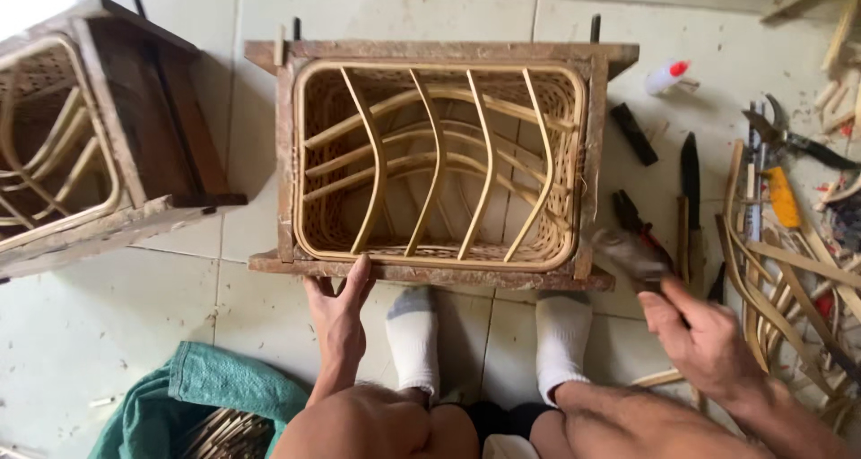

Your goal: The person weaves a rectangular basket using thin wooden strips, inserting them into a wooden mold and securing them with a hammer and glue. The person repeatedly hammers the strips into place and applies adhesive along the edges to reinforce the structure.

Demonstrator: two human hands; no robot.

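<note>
Left hand (339,311) steadies wooden frame (430,275); right hand (708,338) grips hammer (630,253).

Frame (444,275) sits mid-floor, basket (439,163) set inside it. Left hand (339,314) rests on frame's near rail, toward its left corner. Right hand (704,338) holds hammer (628,253) just off frame's near right corner. Feet (489,338) between the hands, before the frame. Second frame (134,136) with basket lies left, at floor's left edge. Knives (691,177) and strips (789,280) right of frame. Cloth (193,392) near left.
</note>
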